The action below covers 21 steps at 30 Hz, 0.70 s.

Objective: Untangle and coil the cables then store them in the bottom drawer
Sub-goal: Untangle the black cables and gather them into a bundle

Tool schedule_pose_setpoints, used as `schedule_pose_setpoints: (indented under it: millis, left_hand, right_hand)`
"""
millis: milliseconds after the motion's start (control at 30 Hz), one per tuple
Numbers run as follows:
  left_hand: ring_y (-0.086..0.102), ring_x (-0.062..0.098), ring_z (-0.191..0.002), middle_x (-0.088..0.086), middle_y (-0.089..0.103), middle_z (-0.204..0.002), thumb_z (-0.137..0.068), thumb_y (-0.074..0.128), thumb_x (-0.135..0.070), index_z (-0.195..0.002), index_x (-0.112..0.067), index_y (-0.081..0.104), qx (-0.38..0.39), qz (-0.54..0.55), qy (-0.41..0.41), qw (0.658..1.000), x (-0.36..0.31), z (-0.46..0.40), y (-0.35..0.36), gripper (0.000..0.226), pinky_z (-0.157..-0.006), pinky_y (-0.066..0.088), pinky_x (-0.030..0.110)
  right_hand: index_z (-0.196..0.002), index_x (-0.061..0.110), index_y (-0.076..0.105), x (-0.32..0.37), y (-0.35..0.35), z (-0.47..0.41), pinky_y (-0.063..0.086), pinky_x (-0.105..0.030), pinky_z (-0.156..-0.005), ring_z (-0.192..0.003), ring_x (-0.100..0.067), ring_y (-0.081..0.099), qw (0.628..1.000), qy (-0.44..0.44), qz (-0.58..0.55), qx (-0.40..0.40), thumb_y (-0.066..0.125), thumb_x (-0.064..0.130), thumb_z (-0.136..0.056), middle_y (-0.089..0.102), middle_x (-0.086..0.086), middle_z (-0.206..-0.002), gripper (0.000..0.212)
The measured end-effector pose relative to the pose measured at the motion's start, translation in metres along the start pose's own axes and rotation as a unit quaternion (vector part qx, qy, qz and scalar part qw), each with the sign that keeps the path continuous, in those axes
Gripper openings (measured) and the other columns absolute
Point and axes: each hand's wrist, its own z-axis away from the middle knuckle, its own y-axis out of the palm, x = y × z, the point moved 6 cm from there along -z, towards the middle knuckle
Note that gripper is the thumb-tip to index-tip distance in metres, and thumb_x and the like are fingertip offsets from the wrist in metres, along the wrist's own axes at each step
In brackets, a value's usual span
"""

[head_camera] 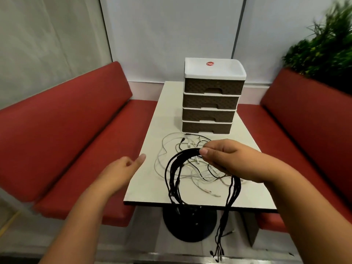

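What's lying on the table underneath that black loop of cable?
Under the black cable loop, held up by the right hand, lies a tangle of white and black cables on the table. The hand hides part of it.

- The plant at upper right is smeared by blur and cut off by the edge.
- The right hand covers part of the black coil and the white cables beneath.
- Plugs at the coil's dangling ends are too small to tell.
- The table hides most of its own base.
- Both forearms leave the picture at the bottom.
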Motion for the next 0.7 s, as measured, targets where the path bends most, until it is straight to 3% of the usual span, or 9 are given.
schedule_pose_setpoints:
  millis: [100,167,200,267,333,400,500,600,700]
  left_hand:
    - [0.046,-0.011,-0.121,-0.025,0.052,-0.127,-0.071,0.059,-0.072,-0.134,-0.040,0.047,0.050,0.124,0.286,0.949,-0.095,0.042,-0.021,0.071,-0.098,0.037,0.013]
    - [0.046,-0.011,-0.120,-0.029,0.053,-0.126,-0.082,0.069,-0.047,-0.135,-0.044,0.043,0.110,0.069,0.376,0.918,-0.133,0.063,-0.011,0.059,-0.100,0.036,0.011]
    - [0.056,-0.005,-0.110,-0.025,0.060,-0.115,-0.087,0.067,-0.035,-0.127,-0.039,0.051,0.126,0.062,0.392,0.909,-0.144,0.067,-0.004,0.043,-0.095,0.043,0.017]
    - [0.062,0.006,-0.072,-0.015,0.065,-0.081,-0.092,0.059,-0.020,-0.098,-0.025,0.061,0.187,0.151,0.358,0.902,-0.155,0.068,0.005,0.008,-0.073,0.052,0.029]
    - [0.039,0.008,-0.049,-0.009,0.045,-0.058,-0.088,0.057,-0.023,-0.074,-0.022,0.055,0.280,0.273,0.298,0.871,-0.160,0.070,0.015,0.015,-0.050,0.037,0.026]
    - [0.022,0.008,-0.046,-0.007,0.032,-0.055,-0.090,0.058,-0.035,-0.061,-0.025,0.049,0.316,0.322,0.274,0.849,-0.166,0.073,0.022,0.032,-0.044,0.020,0.021]
    - [0.018,0.006,-0.044,-0.008,0.030,-0.054,-0.090,0.054,-0.047,-0.057,-0.025,0.046,0.298,0.333,0.271,0.852,-0.179,0.073,0.023,0.040,-0.040,0.013,0.017]
    - [0.014,0.007,-0.044,-0.007,0.025,-0.053,-0.083,0.055,-0.050,-0.061,-0.021,0.040,0.283,0.362,0.236,0.856,-0.186,0.066,0.017,0.039,-0.040,0.011,0.015]
    - [0.012,0.005,-0.041,-0.007,0.021,-0.053,-0.083,0.054,-0.048,-0.063,-0.021,0.037,0.271,0.392,0.204,0.855,-0.187,0.060,0.009,0.039,-0.040,0.010,0.012]
  right_hand:
    - [-0.068,0.022,0.051,0.014,0.006,-0.007,0.028,-0.016,-0.046,-0.047,-0.003,0.033,0.999,0.003,0.052,0.008,0.047,0.035,-0.101,0.041,0.016,-0.050,0.037]
    - [-0.074,0.021,0.058,0.023,0.006,-0.009,0.030,-0.012,-0.048,-0.046,0.000,0.039,0.998,-0.004,0.070,-0.001,0.047,0.034,-0.101,0.046,0.019,-0.050,0.033]
    - [-0.077,0.020,0.060,0.026,0.003,-0.009,0.030,-0.014,-0.049,-0.047,-0.001,0.038,0.998,-0.008,0.067,-0.007,0.047,0.034,-0.101,0.046,0.019,-0.050,0.031]
    - [-0.075,0.019,0.058,0.029,-0.002,-0.005,0.028,-0.021,-0.048,-0.049,-0.005,0.034,0.999,-0.012,0.047,-0.006,0.049,0.039,-0.099,0.042,0.014,-0.054,0.032]
    - [-0.074,0.017,0.054,0.025,-0.008,0.002,0.023,-0.022,-0.045,-0.049,-0.009,0.027,1.000,-0.005,-0.018,0.003,0.050,0.040,-0.097,0.036,0.007,-0.058,0.033]
    - [-0.071,0.017,0.052,0.016,-0.010,0.009,0.016,-0.023,-0.044,-0.049,-0.010,0.022,0.994,0.006,-0.110,0.015,0.049,0.040,-0.098,0.031,0.002,-0.060,0.036]
    - [-0.066,0.021,0.052,-0.001,-0.011,0.018,0.016,-0.021,-0.044,-0.046,-0.008,0.021,0.973,-0.024,-0.230,0.013,0.055,0.041,-0.093,0.030,0.004,-0.057,0.033]
    - [-0.065,0.027,0.056,-0.029,-0.015,0.031,0.017,-0.023,-0.044,-0.045,-0.011,0.021,0.963,-0.047,-0.265,-0.025,0.071,0.035,-0.085,0.026,0.002,-0.054,0.026]
    - [-0.064,0.026,0.055,-0.071,-0.016,0.048,0.020,-0.023,-0.044,-0.043,-0.012,0.022,0.960,-0.005,-0.262,-0.093,0.063,0.017,-0.087,0.029,0.001,-0.050,0.027]
